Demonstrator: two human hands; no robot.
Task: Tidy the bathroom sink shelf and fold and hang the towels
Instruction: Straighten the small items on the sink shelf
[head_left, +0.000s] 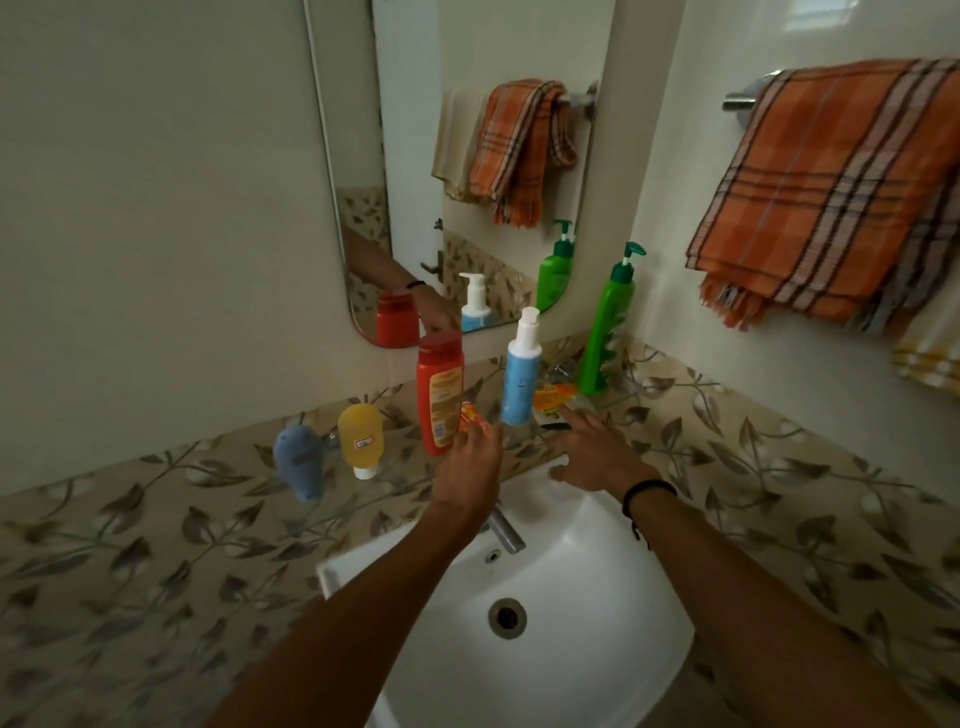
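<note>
- Sink shelf (675, 415) runs from 9 to 2 o'clock above the basin, bottles standing upright
- Left hand (470, 457) pinches a small red-orange packet (470, 418), seemingly to reposition it
- Right hand (592, 452), fingers spread and empty, reaches toward the orange sachet (553, 399) at 12

One head-worn view looks forward and steeply down, close over the sink (597, 571) toward the mirror (467, 156).

orange soap packet (554, 399) by blue pump btl, partial letters approx "ola" on top edge, rest blurred, red bottle (439, 392) label print illegible, yellow tube (359, 435) sticker unreadable
</note>
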